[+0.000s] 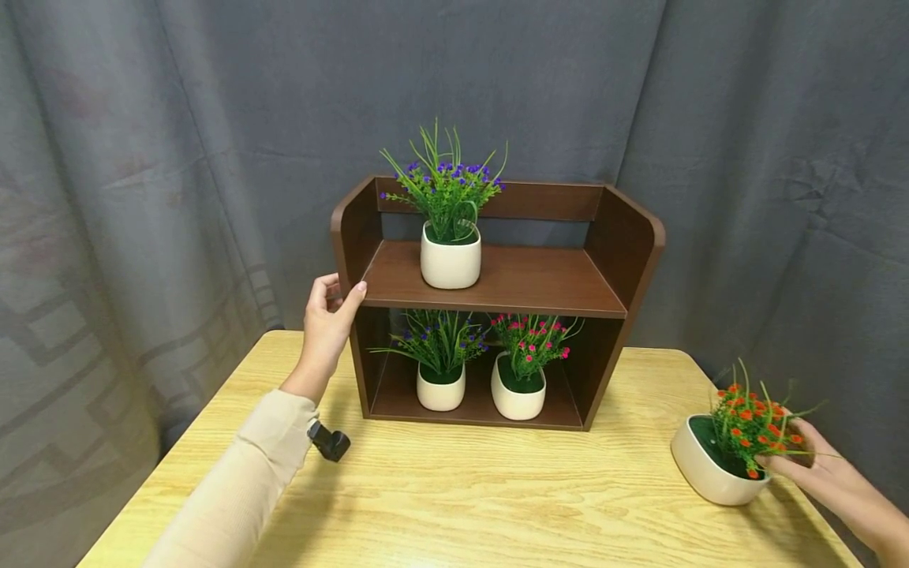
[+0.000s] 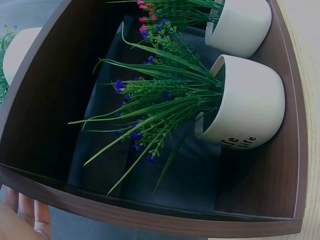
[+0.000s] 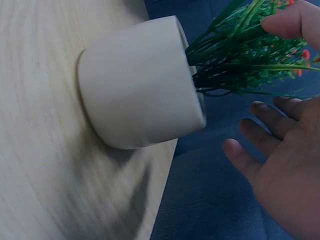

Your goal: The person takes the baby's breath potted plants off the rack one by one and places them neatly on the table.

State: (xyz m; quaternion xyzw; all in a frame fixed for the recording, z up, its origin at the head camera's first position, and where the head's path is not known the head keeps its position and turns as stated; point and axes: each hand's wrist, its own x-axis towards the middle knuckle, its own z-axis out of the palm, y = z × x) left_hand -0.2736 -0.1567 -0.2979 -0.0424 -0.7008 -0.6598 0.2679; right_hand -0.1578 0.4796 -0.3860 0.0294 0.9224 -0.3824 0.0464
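Gripping the left side panel of a dark brown two-tier shelf (image 1: 547,282) with the left hand (image 1: 328,319), with the thumb at the front edge of the upper board and fingers bent round the outside. Reaching with the right hand (image 1: 824,472) to a potted plant with orange flowers (image 1: 735,450), with fingers spread apart beside the foliage and the thumb over the blooms, not closed round the cream pot. Resting, pot and all, on the wooden counter (image 1: 454,497) near its right edge, well apart from the shelf. Bearing on the upper board, left of centre, a tall purple-flowered plant (image 1: 450,237); holding in the lower compartment a smaller purple plant (image 1: 442,371) and, just right of it, a pink-flowered plant (image 1: 521,379). Showing dark lettering on the smaller purple plant's pot in the left wrist view. Backed by a grey curtain (image 1: 540,87).
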